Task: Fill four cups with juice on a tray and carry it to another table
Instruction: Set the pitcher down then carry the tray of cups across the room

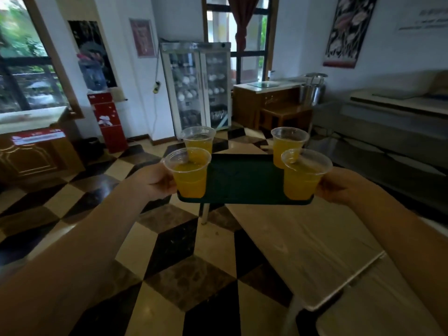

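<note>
A: What do we have in our hands?

B: We hold a dark green tray (244,180) up in the air. Our left hand (155,180) is closed on its left edge. Our right hand (339,186) is closed on its right edge.

A: What is on the tray?

B: Four clear plastic cups, one in each corner, all standing up. All have orange juice in them, with some room left at the top. The near left cup (189,172) is just beside our left hand. The near right cup (304,174) is just beside our right hand. The far left cup (198,139) and the far right cup (287,144) stand behind them. The middle of the tray is bare.

A: What is under the tray?

B: We see a floor (169,238) of black, brown and cream tiles. A pale table (303,246) is below the tray, on our right side. The tray does not touch it.

A: What is farther away?

B: A glass-door cabinet (196,86) stands by the back wall. A red water dispenser (106,117) stands to its left.
</note>
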